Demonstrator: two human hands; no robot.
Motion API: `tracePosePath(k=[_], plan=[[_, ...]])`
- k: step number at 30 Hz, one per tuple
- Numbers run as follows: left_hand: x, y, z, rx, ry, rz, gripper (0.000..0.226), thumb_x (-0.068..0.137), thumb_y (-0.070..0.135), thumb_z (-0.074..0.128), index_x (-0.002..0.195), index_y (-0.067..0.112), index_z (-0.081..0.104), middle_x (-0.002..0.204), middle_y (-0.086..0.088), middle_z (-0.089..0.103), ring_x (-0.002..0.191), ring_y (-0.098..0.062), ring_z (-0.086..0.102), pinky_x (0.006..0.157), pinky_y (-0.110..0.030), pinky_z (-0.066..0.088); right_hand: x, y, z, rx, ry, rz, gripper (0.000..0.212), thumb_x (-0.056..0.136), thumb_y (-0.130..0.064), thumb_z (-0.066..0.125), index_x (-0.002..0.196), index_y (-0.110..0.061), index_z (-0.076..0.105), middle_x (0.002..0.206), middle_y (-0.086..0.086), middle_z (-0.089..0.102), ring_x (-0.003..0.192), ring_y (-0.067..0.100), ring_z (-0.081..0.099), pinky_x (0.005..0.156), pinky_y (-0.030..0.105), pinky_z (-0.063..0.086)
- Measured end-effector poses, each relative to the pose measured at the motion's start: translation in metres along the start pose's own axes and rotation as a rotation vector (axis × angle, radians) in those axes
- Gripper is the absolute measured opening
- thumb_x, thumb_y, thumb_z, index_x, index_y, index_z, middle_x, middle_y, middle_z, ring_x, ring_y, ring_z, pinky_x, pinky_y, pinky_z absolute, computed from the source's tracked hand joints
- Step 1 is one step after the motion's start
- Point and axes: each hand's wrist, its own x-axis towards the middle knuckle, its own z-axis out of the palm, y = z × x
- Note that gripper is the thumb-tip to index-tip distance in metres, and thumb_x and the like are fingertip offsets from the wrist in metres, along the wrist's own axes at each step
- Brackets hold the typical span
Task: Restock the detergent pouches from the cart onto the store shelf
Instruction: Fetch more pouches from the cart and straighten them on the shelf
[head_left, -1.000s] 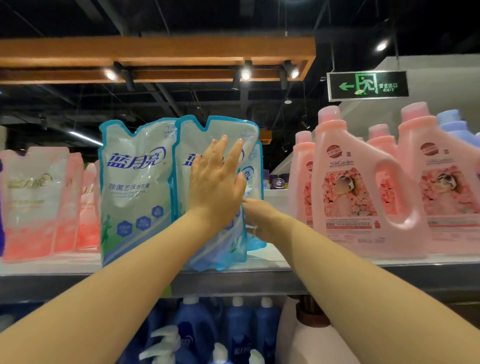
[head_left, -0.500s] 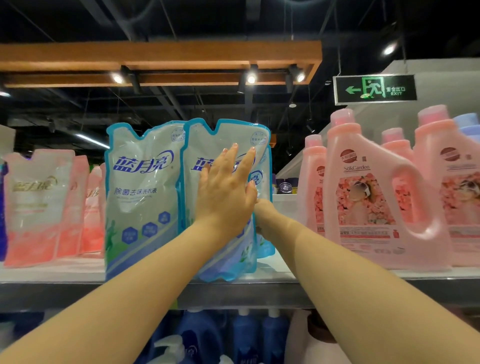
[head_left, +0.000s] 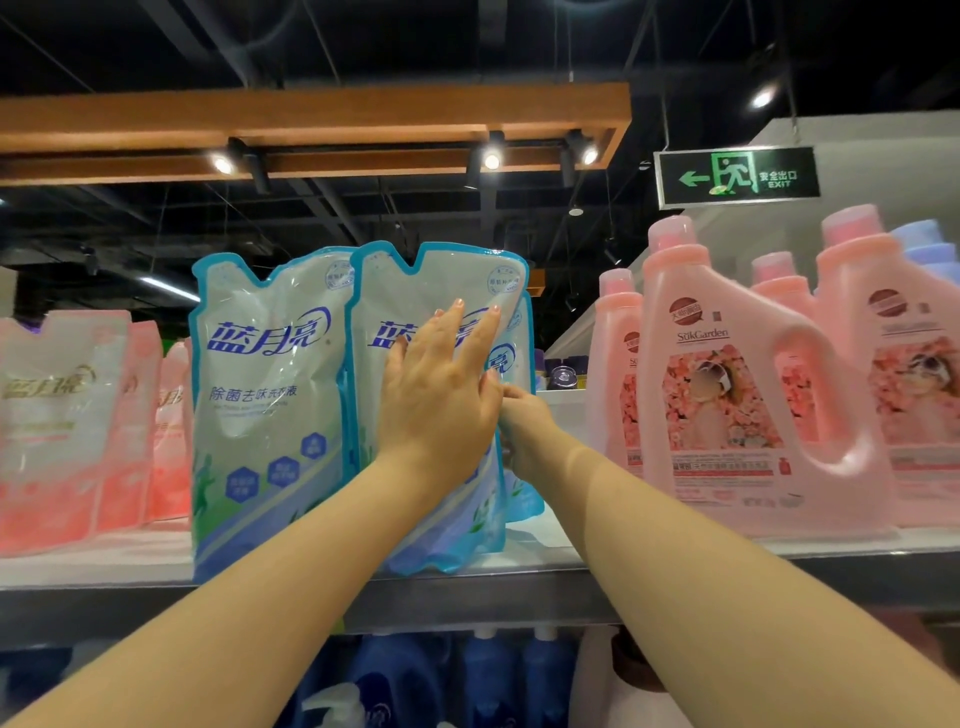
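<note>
The left hand (head_left: 441, 395) is lying flat against the face of the right-hand detergent pouch (head_left: 431, 275), its fingers (head_left: 451, 332) straight and spread, pressing and gripping nothing; the pouch is standing upright at the shelf (head_left: 467, 597) front, long axis vertical, touching a matching pouch (head_left: 265, 395) on its left. The right hand (head_left: 524, 431) is reaching to the pouch's right edge; its fingers are hidden behind that edge and the left hand, so I cannot tell whether they are holding anything. The pouch is lying directly ahead of both hands, the left nearer its centre; another pouch (head_left: 523, 499) is showing just behind, so seating it deeper probably means pushing straight back.
</note>
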Motion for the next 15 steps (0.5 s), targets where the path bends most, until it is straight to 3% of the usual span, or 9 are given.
tracePosePath(k=[3, 8, 13, 15], plan=[[0.0, 0.0, 0.002, 0.015, 0.012, -0.003, 0.052, 0.085, 0.024, 0.044, 0.137, 0.017, 0.046, 0.14, -0.017, 0.046, 0.128, -0.036, 0.044, 0.106, -0.054, 0.029, 0.003, 0.002, 0.0, -0.007, -0.02, 0.008, 0.016, 0.095, -0.019, 0.054, 0.079, -0.02, 0.054, 0.07, 0.002, 0.056, 0.059, 0.013, 0.05, 0.05, 0.021, 0.041], [0.001, 0.001, 0.002, 0.038, -0.025, -0.011, 0.054, 0.085, 0.027, 0.04, 0.139, 0.02, 0.043, 0.144, -0.016, 0.041, 0.132, -0.034, 0.04, 0.11, -0.053, 0.024, 0.015, 0.007, -0.001, -0.054, 0.034, -0.054, 0.021, 0.096, -0.017, 0.053, 0.076, -0.018, 0.048, 0.062, 0.003, 0.05, 0.049, 0.012, 0.043, 0.033, 0.011, 0.032], [0.0, 0.0, 0.003, 0.059, -0.039, -0.009, 0.055, 0.088, 0.028, 0.037, 0.142, 0.022, 0.038, 0.146, -0.014, 0.039, 0.134, -0.032, 0.037, 0.112, -0.051, 0.021, 0.027, 0.009, -0.004, -0.084, 0.054, -0.035, 0.018, 0.094, -0.012, 0.055, 0.078, -0.016, 0.048, 0.064, 0.006, 0.051, 0.051, 0.016, 0.046, 0.034, 0.012, 0.036], [0.0, 0.0, 0.003, 0.059, -0.043, -0.01, 0.055, 0.088, 0.029, 0.036, 0.143, 0.022, 0.036, 0.146, -0.014, 0.039, 0.134, -0.032, 0.037, 0.112, -0.051, 0.021, 0.033, 0.011, -0.003, -0.091, 0.073, -0.027, 0.019, 0.094, -0.014, 0.055, 0.076, -0.018, 0.048, 0.067, 0.007, 0.051, 0.054, 0.017, 0.047, 0.042, 0.018, 0.041]])
